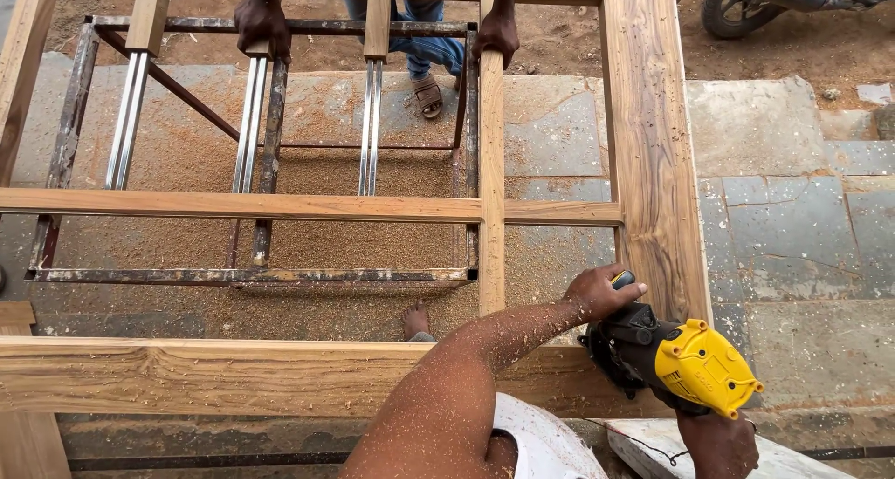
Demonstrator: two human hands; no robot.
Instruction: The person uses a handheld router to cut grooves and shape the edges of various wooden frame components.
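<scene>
Nearest, the person's right hand [718, 446] grips the rear of a black power tool with a yellow guard [671, 358], fingers wrapped round its body from below. The left hand [597, 293] is closed over the tool's front handle, thumb by the yellow-tipped knob. The tool sits between the two hands, its long axis running from lower right to upper left, the yellow end towards the right hand. It rests at the lower right corner of the wooden frame [653, 162], where the wide upright meets the bottom rail [186, 376]. The left forearm is dusted with sawdust. A bare toe [416, 321] shows just behind the rail.

Beyond, the frame lies flat over a rusty metal stand [252, 276], above sawdust [326, 246] spread on stone slabs. Shiny metal bars [250, 125] run through the frame's upper part. At the far edge another person's hands [261, 22] press on the frame; their sandalled foot [429, 95] shows below
</scene>
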